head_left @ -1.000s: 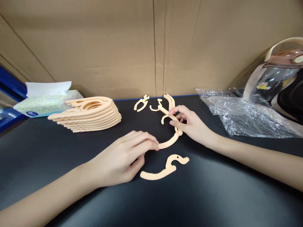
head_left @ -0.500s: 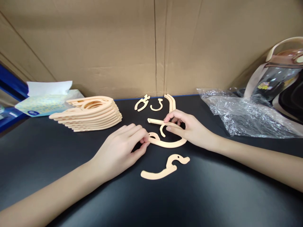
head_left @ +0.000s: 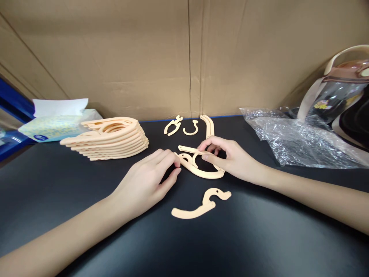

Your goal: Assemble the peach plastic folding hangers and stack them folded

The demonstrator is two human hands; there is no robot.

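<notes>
A peach-coloured folding hanger (head_left: 206, 174), its arms bent together, lies between my hands on the dark table. My right hand (head_left: 226, 154) pinches its upper arm between thumb and fingers. At the lower arm's left end, the curled fingers of my left hand (head_left: 157, 173) touch the hanger; the exact grip is partly hidden. The hook piece curves inside the folded arms. Closer to me lies a separate hanger piece (head_left: 193, 211) with a curved hook part joined to it.
A stack of folded hangers (head_left: 112, 140) stands at the left, before a tissue pack (head_left: 57, 125). Small hanger parts (head_left: 173, 127), a loose hook (head_left: 191, 129) and curved arms (head_left: 208, 125) lie at the back. Clear plastic wrap (head_left: 291, 142) and a bottle (head_left: 331, 96) are right.
The hanger's lower arm has swung up at its left end, closer to the upper arm. The upper arm has shifted slightly left. My left hand has moved slightly.
</notes>
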